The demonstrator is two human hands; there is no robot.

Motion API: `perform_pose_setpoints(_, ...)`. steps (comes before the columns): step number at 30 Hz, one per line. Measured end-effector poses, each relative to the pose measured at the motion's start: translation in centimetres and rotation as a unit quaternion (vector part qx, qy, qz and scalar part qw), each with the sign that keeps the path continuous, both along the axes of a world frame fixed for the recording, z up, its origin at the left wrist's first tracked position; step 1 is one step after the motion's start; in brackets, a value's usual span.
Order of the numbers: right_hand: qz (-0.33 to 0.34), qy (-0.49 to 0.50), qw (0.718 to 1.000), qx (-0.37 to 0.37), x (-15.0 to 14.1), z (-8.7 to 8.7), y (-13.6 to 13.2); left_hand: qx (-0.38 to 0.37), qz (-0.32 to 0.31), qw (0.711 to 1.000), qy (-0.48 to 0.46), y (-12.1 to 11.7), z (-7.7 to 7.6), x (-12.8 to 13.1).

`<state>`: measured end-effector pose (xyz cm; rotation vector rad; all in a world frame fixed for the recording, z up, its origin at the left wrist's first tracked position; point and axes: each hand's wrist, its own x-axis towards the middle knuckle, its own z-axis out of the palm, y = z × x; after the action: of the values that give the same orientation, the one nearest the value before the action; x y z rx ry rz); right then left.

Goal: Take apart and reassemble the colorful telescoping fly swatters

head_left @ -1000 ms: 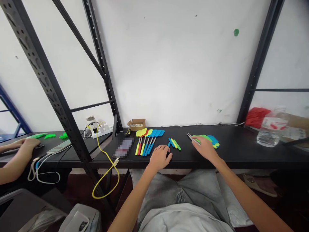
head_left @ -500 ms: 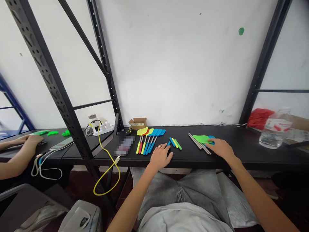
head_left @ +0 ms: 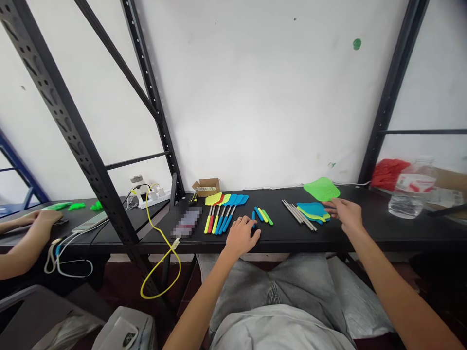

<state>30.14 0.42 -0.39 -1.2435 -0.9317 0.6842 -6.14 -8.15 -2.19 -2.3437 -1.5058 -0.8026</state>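
Note:
My right hand (head_left: 346, 214) pinches the lower corner of a green fly swatter head (head_left: 321, 188), which is raised and tilted at the back of the table. Just left of that hand, blue and yellow-green swatter heads (head_left: 313, 210) lie overlapped. Beside them is a bunch of metal tubes (head_left: 299, 215). My left hand (head_left: 242, 234) rests on the table with its fingers spread, its fingertips at a loose blue handle (head_left: 253, 216). More blue, yellow and green handles (head_left: 263, 215) lie to its right. To its left, several assembled fly swatters (head_left: 222, 214) lie side by side.
A blurred-out phone-like item (head_left: 187, 222), a small cardboard box (head_left: 206, 185) and a yellow cable (head_left: 160, 223) are at the left. A water bottle (head_left: 412, 189) and red bag (head_left: 388, 172) stand right. Another person's hands (head_left: 45, 218) are at far left, beyond the shelf post (head_left: 83, 146).
My right hand has lifted the green swatter head off the pile and moved it back and right, uncovering the blue one. The loose blue handle has turned by my nearly still left hand.

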Motion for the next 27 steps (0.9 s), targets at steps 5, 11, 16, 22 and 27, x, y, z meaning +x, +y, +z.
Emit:
perform_pose_setpoints(5, 0.094, 0.169, 0.981, -0.017, 0.0, 0.8, 0.4, -0.025, -0.021, 0.999, 0.000, -0.2, 0.5, -0.1)
perform_pose_setpoints(11, 0.115, 0.039, 0.993, 0.003, -0.2, 1.1, 0.4, -0.022, -0.016, 1.000, -0.006, -0.7, 1.3, 0.7)
perform_pose_setpoints(16, 0.164, 0.095, 0.981, -0.046, -0.5, 1.5, -0.4, -0.009, -0.030, 0.999, 0.008, -1.3, 1.6, 2.1)
perform_pose_setpoints(22, 0.263, 0.083, 0.953, -0.128, -1.6, 1.6, -1.2, -0.013, -0.033, 0.999, 0.016, -1.6, 1.5, 2.9)
perform_pose_setpoints(27, 0.293, 0.038, 0.946, -0.131, -2.2, 1.3, -1.0, -0.012, -0.003, 1.000, -0.010, -1.0, 1.5, 1.5)
